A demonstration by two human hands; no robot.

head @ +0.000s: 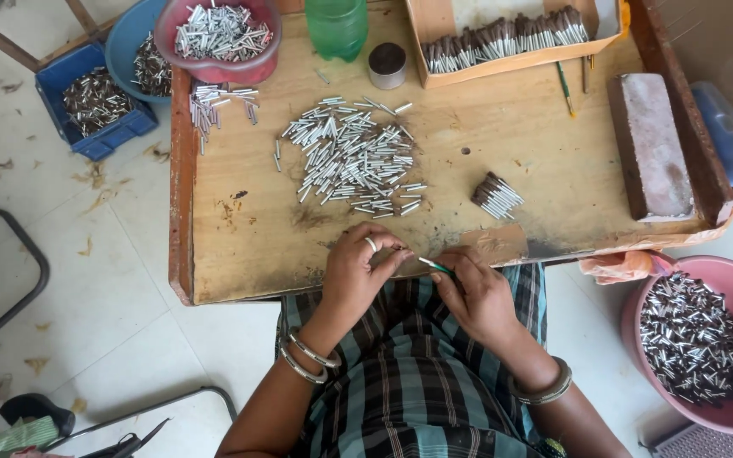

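My left hand [358,267] pinches a small silver metal tube at the near edge of the wooden table [511,153]. My right hand [477,293] holds a thin green-handled tool [434,265] whose tip meets that tube. Both hands hover over my lap, just in front of the table edge. A loose pile of silver tubes [354,157] lies on the table beyond my left hand. A small bundle of dark-tipped tubes [495,196] lies beyond my right hand.
A cardboard tray of dark-tipped tubes [511,38], a green bottle [337,25], a small round tin [387,64] and a brick-like block [651,144] stand at the back. Pink bowl [218,34], blue bowl [133,51], blue crate [95,102] on the left; pink tub [706,339] on the right.
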